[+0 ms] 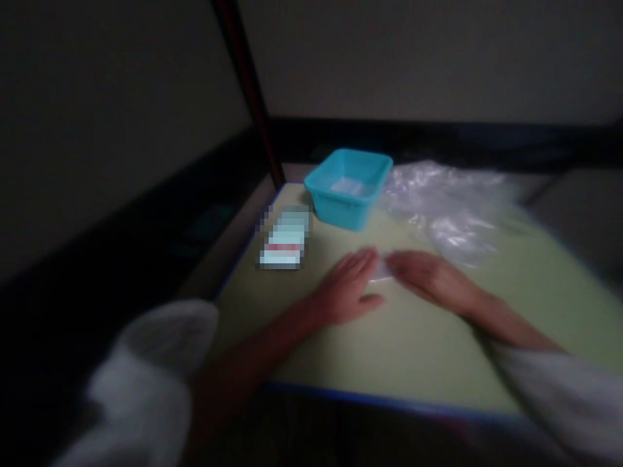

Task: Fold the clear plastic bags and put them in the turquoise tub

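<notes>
My left hand lies flat on the table, fingers stretched out and thumb apart. My right hand rests opposite it, palm down with its fingers extended. Between the two sets of fingertips shows a small, flat, whitish piece, perhaps thin plastic. Both hands touch or cover its ends, and the blur hides what exactly it is. Neither hand appears wrapped around anything.
A turquoise plastic basin stands at the back of the yellow-green table, with something pale inside. Crumpled clear plastic spreads to its right. On the left lies a pixelated, phone-like rectangle. Blue edging borders the table.
</notes>
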{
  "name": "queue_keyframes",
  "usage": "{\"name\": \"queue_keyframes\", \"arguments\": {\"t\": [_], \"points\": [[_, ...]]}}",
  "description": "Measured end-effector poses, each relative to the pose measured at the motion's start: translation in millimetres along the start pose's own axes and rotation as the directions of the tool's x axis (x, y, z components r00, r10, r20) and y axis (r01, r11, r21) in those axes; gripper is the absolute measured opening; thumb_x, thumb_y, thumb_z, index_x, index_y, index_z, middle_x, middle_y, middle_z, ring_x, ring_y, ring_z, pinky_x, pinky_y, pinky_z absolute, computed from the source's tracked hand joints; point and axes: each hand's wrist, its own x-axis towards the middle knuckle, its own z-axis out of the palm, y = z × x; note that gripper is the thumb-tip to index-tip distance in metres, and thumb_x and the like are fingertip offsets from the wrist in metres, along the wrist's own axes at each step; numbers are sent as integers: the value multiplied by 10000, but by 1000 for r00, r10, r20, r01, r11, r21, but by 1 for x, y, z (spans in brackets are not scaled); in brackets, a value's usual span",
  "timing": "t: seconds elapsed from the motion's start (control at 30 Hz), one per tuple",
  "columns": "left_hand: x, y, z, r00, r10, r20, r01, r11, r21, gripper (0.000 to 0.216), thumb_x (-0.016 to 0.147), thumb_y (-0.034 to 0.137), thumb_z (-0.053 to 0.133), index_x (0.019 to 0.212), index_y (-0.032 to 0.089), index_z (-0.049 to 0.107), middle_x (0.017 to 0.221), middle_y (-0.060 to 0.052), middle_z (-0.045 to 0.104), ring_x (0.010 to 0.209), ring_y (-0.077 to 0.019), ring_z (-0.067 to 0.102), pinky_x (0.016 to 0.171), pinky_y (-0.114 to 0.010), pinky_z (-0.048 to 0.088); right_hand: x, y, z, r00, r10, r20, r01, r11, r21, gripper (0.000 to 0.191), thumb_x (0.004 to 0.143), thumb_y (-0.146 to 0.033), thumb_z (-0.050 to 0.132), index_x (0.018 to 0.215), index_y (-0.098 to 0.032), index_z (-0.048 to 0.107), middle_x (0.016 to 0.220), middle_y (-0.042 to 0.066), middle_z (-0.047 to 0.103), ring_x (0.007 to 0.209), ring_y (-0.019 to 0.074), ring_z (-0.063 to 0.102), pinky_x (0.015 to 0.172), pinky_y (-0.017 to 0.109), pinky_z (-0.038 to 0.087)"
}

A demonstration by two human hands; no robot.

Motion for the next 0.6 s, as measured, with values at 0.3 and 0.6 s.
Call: {"name": "queue_keyframes", "arguments": {"t": [0.3,0.6], "points": [[4,0,-7,966,-105,-234,46,968,-246,147,825,255,541,877,154,634,947,-83,677,883,-206,604,822,-336,441,11,-19,-9,890,389,-238,-286,883,373,114,870,-207,485,812,-194,582,849,53,693,778,180,658,681,318,539],[8,3,-5,905,-421,-56,205,549,-810,362,813,382,518,544,141,509,510,48,399,520,-84,371,502,-217,258,25,-40,-2,619,785,-13,-360,298,884,340,708,-303,700,942,-226,466,552,-69,557,401,82,449,334,175,314]]}}
